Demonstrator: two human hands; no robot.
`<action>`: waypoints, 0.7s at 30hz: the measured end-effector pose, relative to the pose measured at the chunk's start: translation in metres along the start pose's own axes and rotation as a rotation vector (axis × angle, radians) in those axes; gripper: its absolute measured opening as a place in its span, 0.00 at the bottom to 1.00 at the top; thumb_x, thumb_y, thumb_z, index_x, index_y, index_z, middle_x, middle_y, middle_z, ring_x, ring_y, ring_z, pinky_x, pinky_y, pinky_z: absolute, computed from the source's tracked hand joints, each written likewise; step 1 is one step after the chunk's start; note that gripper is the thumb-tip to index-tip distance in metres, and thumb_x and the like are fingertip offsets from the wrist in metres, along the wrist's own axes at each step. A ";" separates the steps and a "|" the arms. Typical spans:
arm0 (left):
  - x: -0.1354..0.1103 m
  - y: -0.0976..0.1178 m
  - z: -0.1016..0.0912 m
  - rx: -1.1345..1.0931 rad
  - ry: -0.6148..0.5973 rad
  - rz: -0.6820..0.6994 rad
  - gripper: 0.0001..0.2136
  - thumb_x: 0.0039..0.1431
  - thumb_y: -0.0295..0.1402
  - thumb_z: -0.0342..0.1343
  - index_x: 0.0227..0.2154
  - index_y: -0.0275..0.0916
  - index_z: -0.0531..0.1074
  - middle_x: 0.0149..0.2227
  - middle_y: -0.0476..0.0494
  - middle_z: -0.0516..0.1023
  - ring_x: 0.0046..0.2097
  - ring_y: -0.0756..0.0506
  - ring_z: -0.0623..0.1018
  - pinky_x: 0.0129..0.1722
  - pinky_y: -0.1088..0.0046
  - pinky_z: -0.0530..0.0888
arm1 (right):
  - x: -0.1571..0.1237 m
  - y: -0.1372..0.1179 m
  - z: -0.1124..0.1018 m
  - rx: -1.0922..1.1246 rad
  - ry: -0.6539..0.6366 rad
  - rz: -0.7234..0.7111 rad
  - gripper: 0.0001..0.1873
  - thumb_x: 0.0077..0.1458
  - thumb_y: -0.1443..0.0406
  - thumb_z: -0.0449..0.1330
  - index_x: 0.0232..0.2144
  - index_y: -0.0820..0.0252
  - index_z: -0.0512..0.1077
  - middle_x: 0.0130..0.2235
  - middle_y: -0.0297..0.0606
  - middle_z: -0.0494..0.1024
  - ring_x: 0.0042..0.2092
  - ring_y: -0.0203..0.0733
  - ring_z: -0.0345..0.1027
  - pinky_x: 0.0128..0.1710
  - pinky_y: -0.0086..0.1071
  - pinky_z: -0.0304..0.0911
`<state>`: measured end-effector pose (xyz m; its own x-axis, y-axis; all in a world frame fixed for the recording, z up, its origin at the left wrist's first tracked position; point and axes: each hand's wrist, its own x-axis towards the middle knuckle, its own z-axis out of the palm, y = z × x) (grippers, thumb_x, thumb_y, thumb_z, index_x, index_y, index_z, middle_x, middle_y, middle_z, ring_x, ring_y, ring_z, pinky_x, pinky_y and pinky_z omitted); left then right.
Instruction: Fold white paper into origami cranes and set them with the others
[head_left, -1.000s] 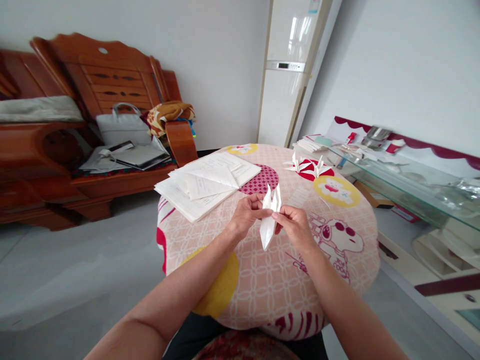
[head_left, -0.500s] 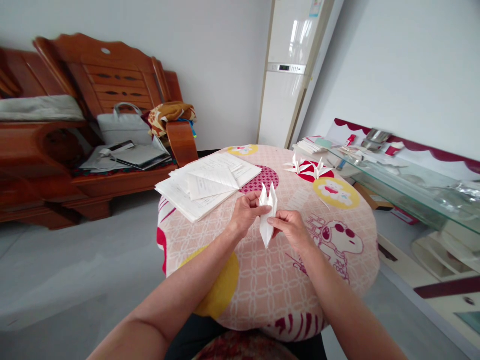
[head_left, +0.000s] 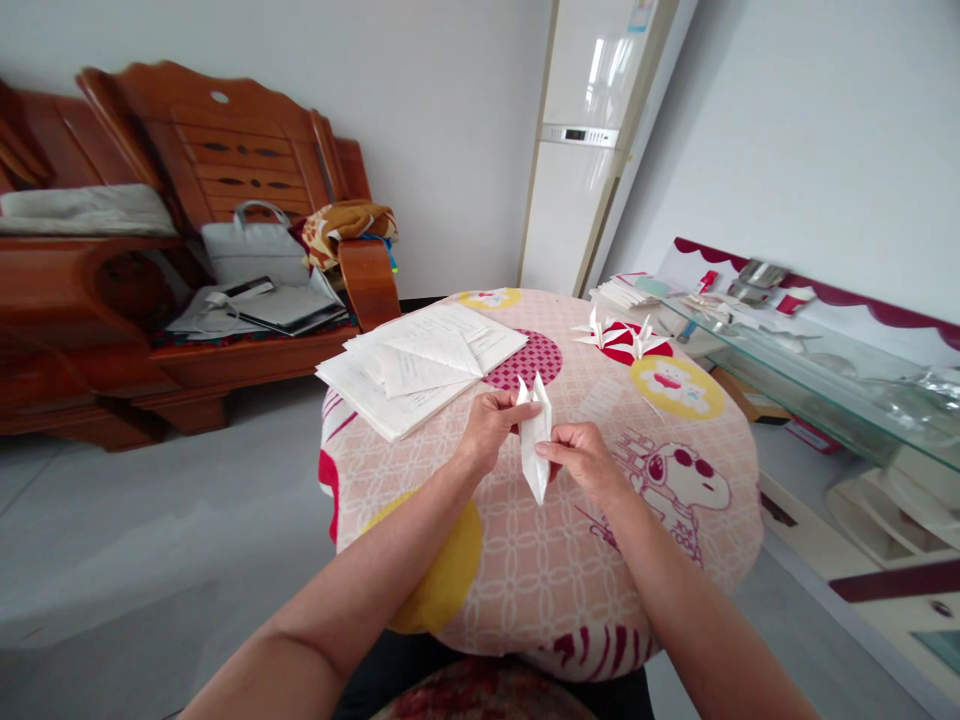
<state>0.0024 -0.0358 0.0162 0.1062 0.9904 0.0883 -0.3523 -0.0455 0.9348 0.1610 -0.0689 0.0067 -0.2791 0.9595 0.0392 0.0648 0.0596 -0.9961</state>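
Note:
A narrow piece of folded white paper [head_left: 535,455], with two points at the top and one at the bottom, is held upright above the table. My left hand [head_left: 489,425] pinches its upper left side, thumb across the front. Lower on the right edge, my right hand [head_left: 581,455] grips it between thumb and fingers. The fingertips behind the paper are hidden. Farther back on the tablecloth stand two white paper cranes, a left crane [head_left: 598,330] and a right crane [head_left: 643,340].
A stack of written paper sheets [head_left: 375,400] lies at the table's left, a folded sheet [head_left: 431,362] on top. The round table wears a patterned tablecloth [head_left: 517,570]. A glass shelf [head_left: 817,365] adjoins on the right. Behind left is a wooden bench [head_left: 247,350] holding a grey bag [head_left: 251,250].
The folded paper has tilted slightly, its bottom point moving a little down and to the right. Both hands keep their hold. The whole view has shifted slightly.

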 end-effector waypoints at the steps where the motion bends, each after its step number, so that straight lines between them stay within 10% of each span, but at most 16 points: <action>1: 0.001 0.000 -0.001 -0.002 -0.004 -0.004 0.13 0.40 0.37 0.70 0.17 0.35 0.73 0.19 0.49 0.73 0.21 0.53 0.69 0.23 0.76 0.66 | 0.000 0.001 0.000 0.003 -0.007 0.009 0.15 0.47 0.58 0.67 0.18 0.61 0.73 0.19 0.33 0.74 0.21 0.36 0.68 0.22 0.28 0.62; 21: 0.003 0.005 -0.008 0.046 -0.075 -0.053 0.16 0.43 0.42 0.68 0.25 0.34 0.73 0.25 0.48 0.74 0.25 0.51 0.73 0.26 0.76 0.70 | 0.002 0.002 0.002 0.081 -0.004 0.086 0.13 0.44 0.58 0.67 0.19 0.62 0.74 0.19 0.35 0.75 0.21 0.37 0.67 0.21 0.29 0.62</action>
<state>-0.0065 -0.0318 0.0186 0.1933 0.9791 0.0624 -0.3020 -0.0012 0.9533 0.1582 -0.0675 0.0044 -0.2801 0.9588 -0.0468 0.0113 -0.0455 -0.9989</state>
